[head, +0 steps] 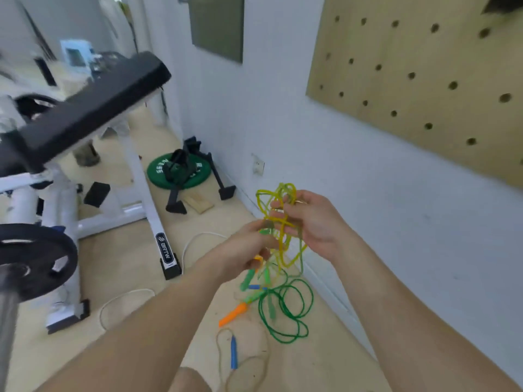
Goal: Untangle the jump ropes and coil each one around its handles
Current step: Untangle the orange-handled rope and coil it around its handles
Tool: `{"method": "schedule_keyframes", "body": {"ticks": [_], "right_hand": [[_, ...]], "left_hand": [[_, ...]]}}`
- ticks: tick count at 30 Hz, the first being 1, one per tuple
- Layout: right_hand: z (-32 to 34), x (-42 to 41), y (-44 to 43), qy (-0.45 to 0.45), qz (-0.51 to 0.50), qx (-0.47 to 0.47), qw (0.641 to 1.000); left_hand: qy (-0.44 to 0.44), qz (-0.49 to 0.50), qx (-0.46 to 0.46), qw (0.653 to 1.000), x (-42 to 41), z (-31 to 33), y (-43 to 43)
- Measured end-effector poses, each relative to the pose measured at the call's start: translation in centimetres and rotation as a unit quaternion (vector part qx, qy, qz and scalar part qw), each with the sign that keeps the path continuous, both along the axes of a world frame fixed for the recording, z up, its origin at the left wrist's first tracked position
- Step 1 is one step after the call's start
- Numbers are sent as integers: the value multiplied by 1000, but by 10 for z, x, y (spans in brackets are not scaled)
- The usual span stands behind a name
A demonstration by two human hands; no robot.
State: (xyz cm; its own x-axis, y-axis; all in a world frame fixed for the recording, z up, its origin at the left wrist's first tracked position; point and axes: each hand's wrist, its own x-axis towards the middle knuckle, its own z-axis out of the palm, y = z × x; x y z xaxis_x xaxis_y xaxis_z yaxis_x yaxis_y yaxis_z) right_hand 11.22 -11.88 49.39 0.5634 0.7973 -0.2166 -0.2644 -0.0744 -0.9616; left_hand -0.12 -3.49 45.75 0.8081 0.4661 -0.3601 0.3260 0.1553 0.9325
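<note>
A tangle of jump ropes hangs between my hands by the white wall. My right hand (307, 219) grips a bundle of yellow rope (278, 198) loops at the top. My left hand (249, 250) pinches strands lower down, near green handles (249, 277). The green rope (288, 312) trails in loops onto the floor. An orange handle (233, 314) lies on the floor beneath, with a blue handle (233, 352) on a beige rope (254, 363) nearer to me.
A weight bench with a black pad (93, 106) and white frame stands at left, with a black weight plate (36, 258) beside it. A green plate (178, 172) and black stands lie by the wall. A white cable (124, 295) crosses the floor. A wooden pegboard (418, 80) hangs at right.
</note>
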Motion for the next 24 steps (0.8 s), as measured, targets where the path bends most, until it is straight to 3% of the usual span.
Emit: {"method": "schedule_keyframes", "body": {"ticks": [2,5,10,12,15,17,19,21,23,24], "right_hand": [[41,-12,-19,-87,-18,3,996],[84,-32,-48,-203,-67,2,977],[95,-51,-70,-182,-95,15,979],[82,-49,-67,-122,-58,28,990],[49,-47,-55,56,-6,89,994],[24,-47,-43,170,9,132,977],[3,-39,-31,236,9,152,960],[-12,-28,-23,205,2,123,971],[-32,-12,-15,46,-25,-7,999],[-45,-4,-12,-29,-33,-86,995]], "left_hand": [[-5,-38,103,994,-14,34,-10],[-23,-22,245,969,-43,59,-20],[28,-25,415,909,-101,31,-27],[-47,35,370,927,-109,20,-35],[-150,2,152,977,-93,10,-42],[-163,-50,133,976,-67,-5,-40],[-175,-22,154,972,-40,-27,-31],[-182,56,103,976,-22,-50,-12],[-183,123,25,975,-8,-67,15],[-182,143,-15,973,-2,-75,29]]}}
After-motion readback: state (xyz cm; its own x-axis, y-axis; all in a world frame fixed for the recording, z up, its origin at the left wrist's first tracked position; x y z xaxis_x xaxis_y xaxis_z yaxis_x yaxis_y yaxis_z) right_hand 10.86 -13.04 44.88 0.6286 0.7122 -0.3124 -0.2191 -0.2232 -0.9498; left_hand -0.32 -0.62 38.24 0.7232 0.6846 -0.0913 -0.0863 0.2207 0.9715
